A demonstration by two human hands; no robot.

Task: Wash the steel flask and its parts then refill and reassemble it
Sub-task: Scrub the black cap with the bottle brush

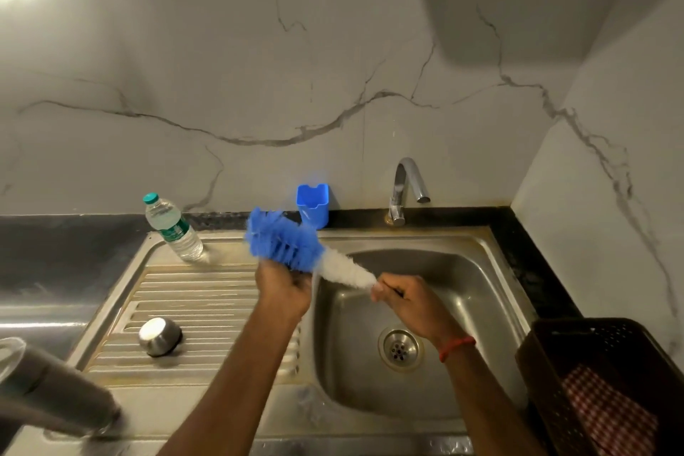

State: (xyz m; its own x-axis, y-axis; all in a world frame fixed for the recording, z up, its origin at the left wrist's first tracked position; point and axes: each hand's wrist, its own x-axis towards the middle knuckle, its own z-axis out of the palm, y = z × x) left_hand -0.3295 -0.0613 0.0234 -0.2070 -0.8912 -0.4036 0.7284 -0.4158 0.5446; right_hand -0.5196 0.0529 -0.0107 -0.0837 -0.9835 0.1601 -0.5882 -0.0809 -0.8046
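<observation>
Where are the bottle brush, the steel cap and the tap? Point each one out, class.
bottle brush (283, 242): head view, blue bristles.
steel cap (159, 335): head view, domed top.
tap (399, 189): head view, upright neck.

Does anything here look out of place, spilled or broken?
Nothing looks spilled or broken. The water bottle and the steel flask seem to lean, probably from the wide lens. The sink rim shows brownish staining. The left hand and right hand hold the bottle brush over the basin.
</observation>
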